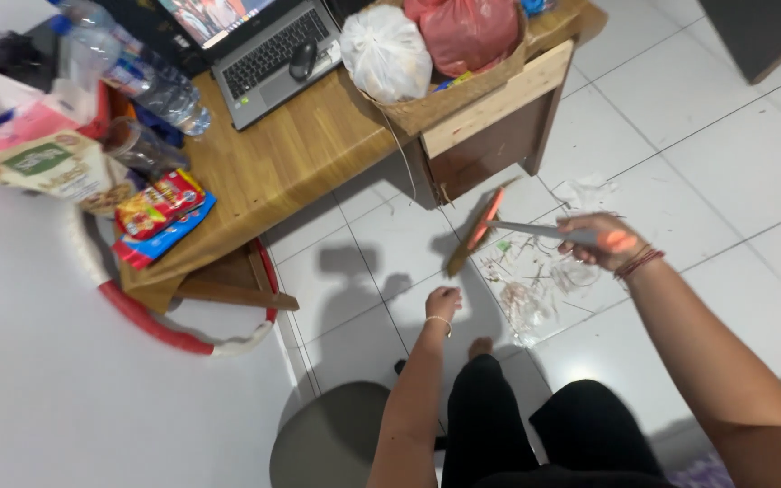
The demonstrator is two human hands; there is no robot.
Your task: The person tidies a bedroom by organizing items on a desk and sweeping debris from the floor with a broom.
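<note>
Desk [300,154] at rear left, bearing a laptop [264,50] with a mouse [303,60] on its keyboard, bottles [128,72] to the laptop's left, snack packets [160,217] at the near-left edge, and a basket [445,95] to the right of the laptop holding two tied bags [386,52]. Hoop [174,334] leaning beneath the desk's near end; chair seat [332,438] in front of it, left of the person's legs. Right hand [598,239] held a broom [481,226] over the litter [535,280] on the floor tiles [707,163] right of the desk; left hand [443,301] hung low between desk and litter.
</note>
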